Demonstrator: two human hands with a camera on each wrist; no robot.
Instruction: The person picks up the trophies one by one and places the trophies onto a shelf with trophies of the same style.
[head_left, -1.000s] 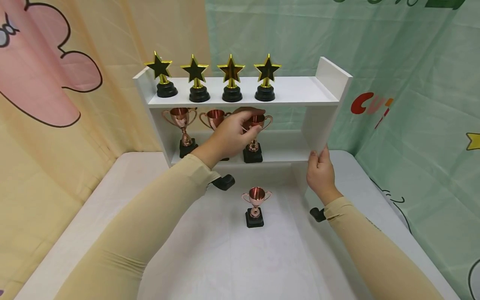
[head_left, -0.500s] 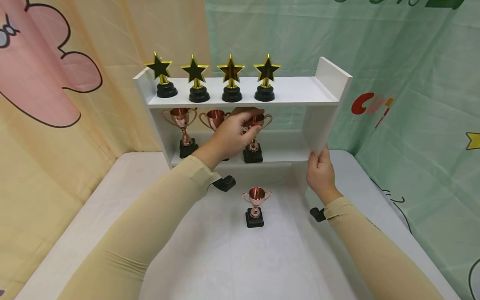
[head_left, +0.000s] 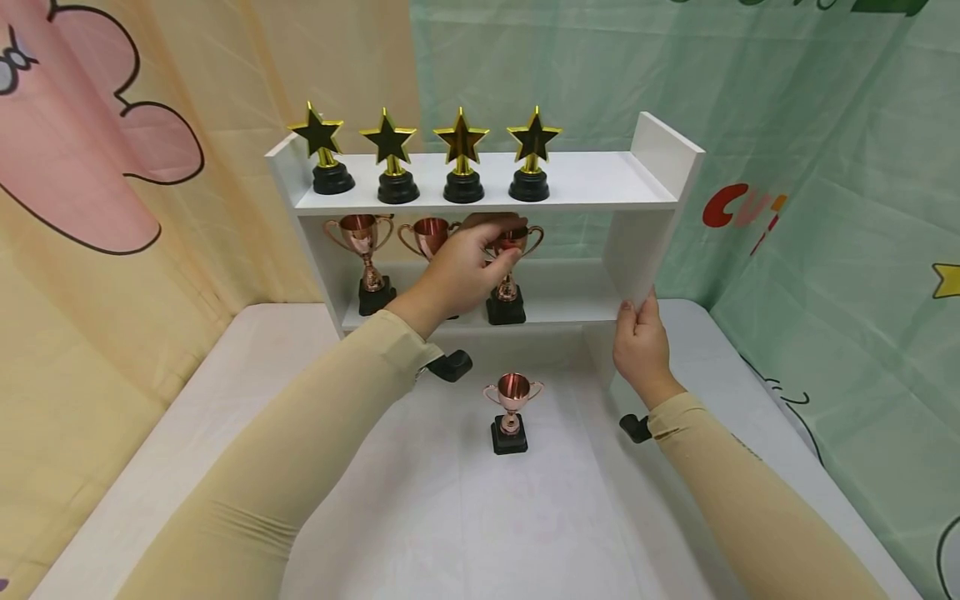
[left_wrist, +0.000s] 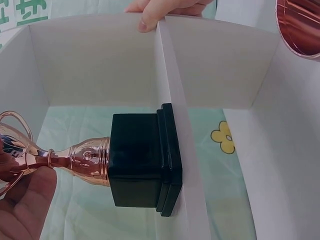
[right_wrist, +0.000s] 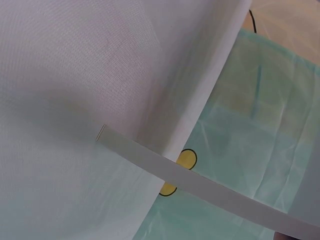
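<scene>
My left hand [head_left: 457,271] holds a rose-gold trophy cup [head_left: 506,306] by its bowl, fingers and thumb around it. The cup stands upright on the middle level of the white shelf [head_left: 585,177], its black base at the front edge. In the left wrist view the thumb lies against the cup's lower bowl, next to the stem. My right hand [head_left: 642,350] grips the shelf's right side panel, thumb on the near side. Two more cups, one trophy [head_left: 367,267] and another trophy [head_left: 429,237] partly behind my left hand, stand left of the held one.
Several gold star trophies [head_left: 462,154] line the top level. Another trophy cup [head_left: 511,412] stands on the white cloth-covered table [head_left: 450,517] below, in front of the shelf. Printed curtains [head_left: 817,250] hang close behind and at both sides.
</scene>
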